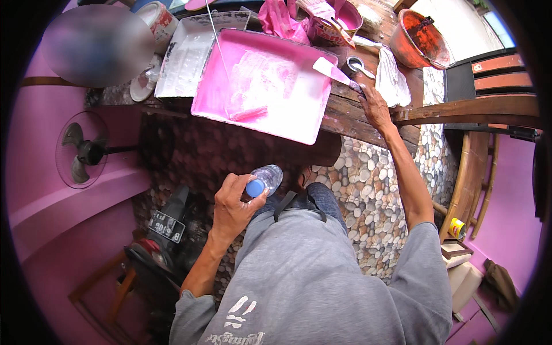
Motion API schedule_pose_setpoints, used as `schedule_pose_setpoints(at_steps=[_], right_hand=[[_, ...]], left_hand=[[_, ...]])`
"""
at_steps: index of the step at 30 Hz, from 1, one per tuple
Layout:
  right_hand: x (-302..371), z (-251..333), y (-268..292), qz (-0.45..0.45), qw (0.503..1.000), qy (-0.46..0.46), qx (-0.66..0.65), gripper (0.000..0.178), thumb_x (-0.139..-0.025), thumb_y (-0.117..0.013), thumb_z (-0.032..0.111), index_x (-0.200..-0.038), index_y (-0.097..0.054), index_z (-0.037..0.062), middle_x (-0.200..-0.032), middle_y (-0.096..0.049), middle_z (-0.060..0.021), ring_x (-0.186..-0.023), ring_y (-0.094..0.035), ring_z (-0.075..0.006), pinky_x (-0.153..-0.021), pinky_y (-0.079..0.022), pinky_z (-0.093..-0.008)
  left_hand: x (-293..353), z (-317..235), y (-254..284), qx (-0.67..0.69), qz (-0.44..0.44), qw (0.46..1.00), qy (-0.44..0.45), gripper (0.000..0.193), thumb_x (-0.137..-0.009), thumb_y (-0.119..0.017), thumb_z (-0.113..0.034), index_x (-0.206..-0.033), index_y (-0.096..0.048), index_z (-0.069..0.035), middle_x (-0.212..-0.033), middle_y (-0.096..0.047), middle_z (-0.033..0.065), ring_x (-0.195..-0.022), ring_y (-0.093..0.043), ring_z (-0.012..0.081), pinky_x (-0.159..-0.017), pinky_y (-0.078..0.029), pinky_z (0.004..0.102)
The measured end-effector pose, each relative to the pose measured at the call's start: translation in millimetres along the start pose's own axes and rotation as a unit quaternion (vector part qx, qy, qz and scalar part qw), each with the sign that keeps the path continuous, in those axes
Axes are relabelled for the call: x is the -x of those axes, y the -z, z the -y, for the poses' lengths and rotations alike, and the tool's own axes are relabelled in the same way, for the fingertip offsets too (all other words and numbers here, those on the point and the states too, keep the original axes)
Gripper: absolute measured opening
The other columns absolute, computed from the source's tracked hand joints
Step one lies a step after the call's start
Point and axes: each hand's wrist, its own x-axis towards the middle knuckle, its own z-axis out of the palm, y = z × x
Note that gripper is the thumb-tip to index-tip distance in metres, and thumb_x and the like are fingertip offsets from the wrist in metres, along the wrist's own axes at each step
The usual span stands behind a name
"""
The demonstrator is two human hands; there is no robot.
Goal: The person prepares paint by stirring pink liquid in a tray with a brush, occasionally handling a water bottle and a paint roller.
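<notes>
My left hand [233, 201] is closed round a small clear plastic bottle [269, 175] with a blue cap, held in front of my lap. At the table's right side, my right hand [375, 107] grips a scraper [339, 76] by its dark, pink-smeared handle. The scraper's pale flat blade reaches over the right corner of a pink-coated paint tray [204, 86]. Inside that tray lies a pink paint roller [249, 113], its thin wire handle sticking up. Just past the scraper stands a small cup [355, 63] with a white spoon-like piece across it.
The wooden table [359, 123] also bears a white-smeared tray [187, 52], a paint bucket [158, 23], a pink paint can [345, 17], a white rag [393, 77] and an orange bucket [420, 40]. A fan [86, 152] and a motorcycle [164, 241] are at left, a wooden bench [460, 178] at right.
</notes>
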Motion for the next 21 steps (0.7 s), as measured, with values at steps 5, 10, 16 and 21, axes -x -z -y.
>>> schedule_pose_setpoints(at_steps=[5, 10, 16, 21], right_hand=[[-2, 15, 22, 0.02, 0.999, -0.023, 0.04, 0.041, -0.091, -0.057, 0.022, -0.13, -0.051, 0.0099, -0.093, -0.054, -0.0166, -0.091, -0.057, -0.0331, -0.08, -0.046, -0.0434], [-7, 36, 37, -0.017, 0.998, 0.022, 0.054, 0.039, -0.09, -0.058, 0.022, -0.129, -0.055, 0.0149, -0.088, -0.054, -0.0135, -0.085, -0.058, -0.0312, -0.075, -0.047, -0.042], [24, 60, 50, 0.012, 0.999, 0.021, 0.037, 0.04, -0.09, -0.06, 0.022, -0.128, -0.055, 0.0151, -0.086, -0.053, -0.0114, -0.083, -0.058, -0.0293, -0.074, -0.048, -0.0405], [62, 74, 43, 0.021, 0.999, 0.032, 0.006, 0.044, -0.086, -0.064, 0.015, -0.129, -0.055, 0.0166, -0.083, -0.05, -0.0091, -0.078, -0.055, -0.0265, -0.068, -0.046, -0.0382]], left_hand=[[5, 12, -4, 0.024, 0.022, 0.999, 0.032, 0.033, -0.073, -0.077, -0.014, -0.099, -0.063, -0.001, -0.084, -0.056, 0.0129, -0.071, -0.06, 0.027, -0.06, -0.049, 0.035], [9, 18, -12, 0.032, 0.005, 0.999, 0.04, 0.032, -0.073, -0.077, -0.015, -0.098, -0.063, -0.002, -0.083, -0.056, 0.0118, -0.07, -0.06, 0.0261, -0.06, -0.049, 0.035], [17, 23, -22, 0.04, -0.022, 0.998, 0.045, 0.028, -0.071, -0.079, -0.011, -0.093, -0.065, -0.001, -0.081, -0.059, 0.0101, -0.067, -0.062, 0.0197, -0.059, -0.05, 0.0304], [18, 22, -22, 0.041, -0.035, 0.998, 0.037, 0.029, -0.071, -0.079, -0.011, -0.094, -0.065, -0.001, -0.082, -0.06, 0.0102, -0.069, -0.062, 0.021, -0.06, -0.05, 0.0309]])
